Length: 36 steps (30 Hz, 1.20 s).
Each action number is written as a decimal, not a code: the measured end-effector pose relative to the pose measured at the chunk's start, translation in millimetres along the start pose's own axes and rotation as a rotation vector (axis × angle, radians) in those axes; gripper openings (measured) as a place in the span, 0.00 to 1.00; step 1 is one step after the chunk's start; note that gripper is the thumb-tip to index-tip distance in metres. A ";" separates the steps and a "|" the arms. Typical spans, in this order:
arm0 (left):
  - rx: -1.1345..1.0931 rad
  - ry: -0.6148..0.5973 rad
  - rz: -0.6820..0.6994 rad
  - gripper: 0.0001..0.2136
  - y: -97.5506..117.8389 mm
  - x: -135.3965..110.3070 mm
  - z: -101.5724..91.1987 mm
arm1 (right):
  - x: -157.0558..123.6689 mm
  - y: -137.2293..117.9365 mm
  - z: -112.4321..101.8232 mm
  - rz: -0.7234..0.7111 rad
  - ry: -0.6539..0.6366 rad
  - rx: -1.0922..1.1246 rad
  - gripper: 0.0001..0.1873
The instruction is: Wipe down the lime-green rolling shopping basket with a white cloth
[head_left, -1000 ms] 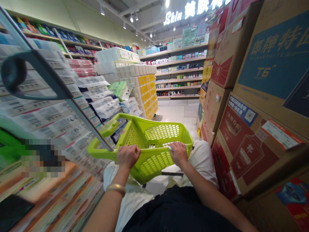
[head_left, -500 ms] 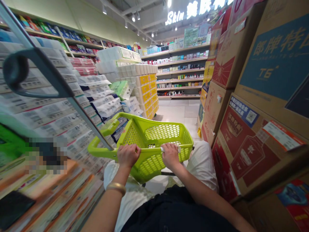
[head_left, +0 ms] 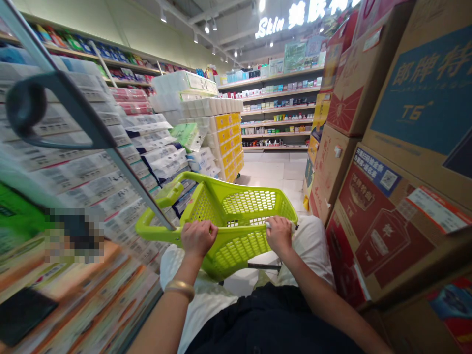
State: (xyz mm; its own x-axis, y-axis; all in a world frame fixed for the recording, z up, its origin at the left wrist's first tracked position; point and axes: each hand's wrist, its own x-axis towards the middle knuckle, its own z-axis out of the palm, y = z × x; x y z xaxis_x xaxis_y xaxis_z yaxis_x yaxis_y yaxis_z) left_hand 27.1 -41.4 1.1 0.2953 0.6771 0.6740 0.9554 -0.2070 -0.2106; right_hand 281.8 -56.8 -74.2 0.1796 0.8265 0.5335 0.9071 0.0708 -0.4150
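Note:
A lime-green shopping basket (head_left: 232,253) with perforated walls stands in front of me, between my legs. My left hand (head_left: 199,238) is closed over its near rim, close to the foot of the metal pull handle. Farther right on the same rim, my right hand (head_left: 280,235) is closed around a small white wipe or tissue (head_left: 268,225); most of it is hidden under the fingers. The handle's dark grey grip (head_left: 83,110) slants up to the left, away from both hands. No goods show inside the basket.
Stacks of paper packs (head_left: 88,172) rise on the left, and cardboard cartons (head_left: 401,196) are piled close on the right. A tiled aisle (head_left: 275,169) leads to shelves of small products (head_left: 276,105). Flat boxes (head_left: 106,280) lie at the lower left.
My right hand has slid to the right along the basket's near rim with the white wipe. My left hand stays in place on the rim.

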 end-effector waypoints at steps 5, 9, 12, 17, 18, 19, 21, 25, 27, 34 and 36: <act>0.027 0.005 -0.001 0.12 2.6 -0.6 -3.6 | -4.9 -42.0 12.5 -0.147 -0.067 0.045 0.12; 0.013 0.003 0.035 0.13 1.3 -1.5 -5.0 | -3.7 -36.6 10.3 -0.221 -0.092 0.044 0.12; 0.019 0.022 0.058 0.14 -0.9 -0.9 -3.9 | -0.4 -11.6 4.0 -0.198 -0.056 0.015 0.12; 0.011 0.011 0.058 0.13 -3.7 0.7 -3.2 | 1.2 28.8 -5.8 -0.095 0.002 -0.005 0.12; 0.008 0.008 0.058 0.13 -4.1 0.9 -2.8 | 0.9 33.2 -6.8 -0.080 0.008 -0.004 0.12; 0.007 0.007 0.059 0.13 -4.7 1.2 -2.2 | 0.5 36.0 -7.4 -0.070 0.011 -0.003 0.12; 0.011 0.004 0.060 0.13 -6.5 2.6 0.2 | -0.2 37.8 -7.0 -0.059 0.014 0.002 0.12; 0.030 -0.068 0.051 0.15 -15.1 12.4 7.8 | -0.8 32.8 -3.0 -0.049 0.021 0.010 0.12; 0.021 -0.144 0.060 0.15 -21.2 21.2 11.5 | -0.8 29.6 -0.8 -0.054 0.027 0.017 0.12; -0.061 -0.096 -0.168 0.19 -16.7 28.2 27.0 | -7.9 13.6 5.0 -0.084 0.061 0.120 0.18; -0.144 -0.092 -0.170 0.21 -0.8 16.1 31.9 | -13.1 6.9 7.0 -0.087 0.065 0.145 0.20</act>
State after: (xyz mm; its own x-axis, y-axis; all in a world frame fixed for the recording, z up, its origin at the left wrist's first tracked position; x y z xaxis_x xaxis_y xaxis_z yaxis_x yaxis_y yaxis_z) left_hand 31.0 -7.8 -10.5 0.1352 0.7710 0.6222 0.9838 -0.1791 0.0082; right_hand 283.0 -63.2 -89.3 0.1311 0.7762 0.6167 0.8565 0.2246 -0.4647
